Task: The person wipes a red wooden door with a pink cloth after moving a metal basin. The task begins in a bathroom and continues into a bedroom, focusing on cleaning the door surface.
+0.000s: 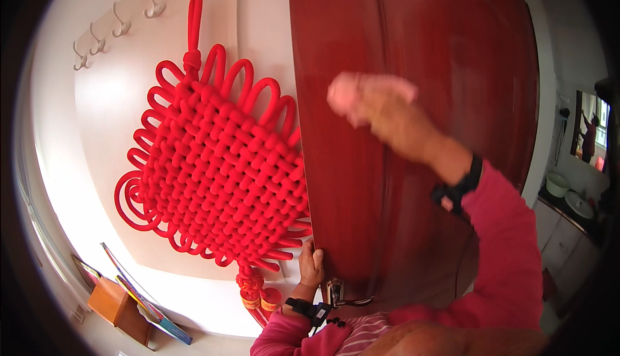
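Note:
A dark red panelled wooden door (426, 240) stands in front of me, its free edge towards the left. My right hand (404, 121) holds a pink cloth (349, 95) before the door's upper part. Both are motion-blurred, and whether the cloth touches the wood cannot be told. Lower down, my left hand (311, 265) grips the door's edge, thumb on the front face, fingers partly hidden. Just below and right of it is a metal lever handle (335, 292). Left of the door, a large red Chinese knot (218, 172) hangs from a hook, partly covered by the door.
Several white coat hooks (154, 10) line a pale board on the wall. At lower left are a brown box (114, 302) and leaning books (169, 329). On the right, a counter carries a pale green basin (557, 185) and a lid (579, 205), below a wall mirror (590, 131).

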{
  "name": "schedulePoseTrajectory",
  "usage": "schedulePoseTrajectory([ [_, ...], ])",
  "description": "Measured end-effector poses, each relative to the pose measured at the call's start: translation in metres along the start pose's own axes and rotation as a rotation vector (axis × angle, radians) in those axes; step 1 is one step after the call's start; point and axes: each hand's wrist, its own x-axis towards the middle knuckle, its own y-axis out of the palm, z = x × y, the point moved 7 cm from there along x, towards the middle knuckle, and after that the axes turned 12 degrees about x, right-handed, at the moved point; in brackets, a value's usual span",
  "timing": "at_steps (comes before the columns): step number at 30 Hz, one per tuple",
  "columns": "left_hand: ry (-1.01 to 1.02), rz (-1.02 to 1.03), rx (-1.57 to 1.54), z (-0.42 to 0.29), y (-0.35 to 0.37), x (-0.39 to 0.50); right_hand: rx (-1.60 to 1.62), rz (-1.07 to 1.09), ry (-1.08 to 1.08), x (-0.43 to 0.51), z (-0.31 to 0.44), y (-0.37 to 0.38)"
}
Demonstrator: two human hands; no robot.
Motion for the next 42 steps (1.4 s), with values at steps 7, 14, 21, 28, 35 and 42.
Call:
schedulePoseTrajectory([
  [7,-0.035,0.012,0.032,0.001,0.0,-0.001,-0.326,-0.377,0.069,0.133,-0.177,-0.099],
  [14,-0.045,0.029,0.027,-0.001,-0.001,-0.001,0.073,-0.128,0.042,0.03,-0.015,0.01],
  [21,-0.076,0.041,0.029,0.01,0.005,0.001,-0.035,-0.026,-0.017,-0.02,0.048,0.034],
  [28,-0.062,0.052,0.029,0.007,0.0,-0.002,-0.263,-0.423,0.067,0.157,-0.126,-0.065],
  [35,-0.108,0.146,-0.015,0.005,-0.001,0.0,-0.001,-0.094,-0.138,0.085,0.024,0.049],
  [42,-0.069,0.178,-0.142,0.005,0.0,-0.003,0.133,-0.132,-0.044,0.061,0.032,0.016],
])
